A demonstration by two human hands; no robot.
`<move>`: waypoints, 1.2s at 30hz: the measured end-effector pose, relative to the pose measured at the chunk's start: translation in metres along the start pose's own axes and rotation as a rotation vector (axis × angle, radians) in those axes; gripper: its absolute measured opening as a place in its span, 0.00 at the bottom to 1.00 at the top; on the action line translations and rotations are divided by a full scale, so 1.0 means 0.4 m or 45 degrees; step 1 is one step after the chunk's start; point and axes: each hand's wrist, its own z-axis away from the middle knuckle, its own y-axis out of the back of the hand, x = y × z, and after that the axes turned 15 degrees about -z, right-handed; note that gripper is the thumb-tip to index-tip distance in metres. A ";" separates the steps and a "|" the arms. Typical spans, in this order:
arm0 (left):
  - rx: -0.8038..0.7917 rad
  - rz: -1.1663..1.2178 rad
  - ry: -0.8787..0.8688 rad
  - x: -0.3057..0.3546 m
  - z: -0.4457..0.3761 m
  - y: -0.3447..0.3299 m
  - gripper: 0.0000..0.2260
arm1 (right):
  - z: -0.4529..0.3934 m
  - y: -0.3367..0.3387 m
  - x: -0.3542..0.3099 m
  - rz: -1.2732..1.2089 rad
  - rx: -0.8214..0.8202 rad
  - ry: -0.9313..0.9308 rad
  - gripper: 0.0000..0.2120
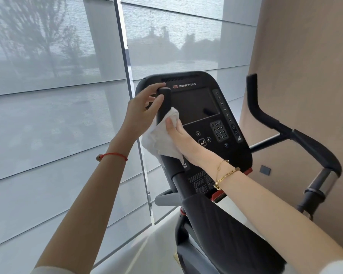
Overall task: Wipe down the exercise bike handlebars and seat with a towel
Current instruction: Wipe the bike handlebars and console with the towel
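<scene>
A black exercise machine stands in front of me, its console (194,107) carrying a dark screen and a keypad. The left upright handle (163,103) rises in front of the console. My left hand (143,109) touches the top of that handle, fingers lightly curved over its tip. My right hand (180,139) grips a white cloth (160,139) wrapped around the handle's middle, thumb on the front. The fingers behind the cloth are hidden.
The right handle (265,115) curves up beside a tan wall (305,66). A large window with grey translucent blinds (57,95) fills the left and back. The machine's dark lower frame (216,224) stands over a pale floor.
</scene>
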 end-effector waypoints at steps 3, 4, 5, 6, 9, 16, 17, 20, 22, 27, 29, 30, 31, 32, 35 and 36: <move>0.035 0.024 0.017 -0.001 -0.001 -0.004 0.13 | 0.042 0.015 0.019 0.042 -0.081 -0.074 0.24; 0.045 0.029 0.016 -0.002 0.000 -0.006 0.13 | 0.051 0.014 0.023 0.068 -0.084 -0.066 0.22; 0.054 0.033 0.017 -0.003 0.001 -0.008 0.13 | 0.053 0.012 0.027 0.111 -0.063 -0.036 0.22; 0.063 0.035 0.021 -0.003 0.002 -0.011 0.13 | 0.053 0.006 0.024 0.181 -0.029 0.011 0.23; 0.079 0.007 0.011 -0.002 0.002 -0.012 0.13 | 0.032 -0.015 0.014 0.475 0.140 0.194 0.25; 0.102 -0.044 0.026 0.012 0.011 -0.009 0.15 | -0.081 -0.062 -0.070 0.359 0.263 0.693 0.25; 0.099 -0.031 0.021 0.016 0.013 -0.005 0.15 | -0.094 -0.067 -0.078 0.354 0.298 0.712 0.24; 0.076 -0.014 0.025 0.025 0.017 0.002 0.16 | -0.090 -0.065 -0.076 0.277 0.320 0.635 0.23; 0.057 -0.015 0.060 0.029 0.020 0.002 0.15 | -0.079 -0.051 -0.068 0.220 0.273 0.474 0.24; 0.006 -0.022 0.105 0.036 0.022 0.000 0.16 | -0.075 -0.030 -0.073 0.249 0.171 0.283 0.29; -0.023 -0.052 0.120 0.039 0.024 -0.001 0.18 | -0.065 -0.022 -0.068 0.252 0.053 0.193 0.23; -0.039 -0.067 0.129 0.041 0.024 -0.002 0.19 | -0.057 -0.018 -0.054 0.224 -0.005 0.107 0.26; -0.051 -0.077 0.140 0.044 0.026 -0.003 0.20 | -0.046 -0.010 -0.035 0.169 -0.028 0.030 0.29; -0.057 -0.087 0.148 0.046 0.029 -0.006 0.21 | -0.027 -0.002 -0.015 0.201 -0.004 -0.024 0.30; -0.050 -0.089 0.140 0.053 0.044 -0.019 0.25 | 0.020 0.032 0.035 0.330 -0.043 -0.125 0.30; -0.055 -0.081 0.139 0.052 0.052 -0.027 0.27 | 0.037 0.039 0.043 0.285 -0.107 -0.175 0.30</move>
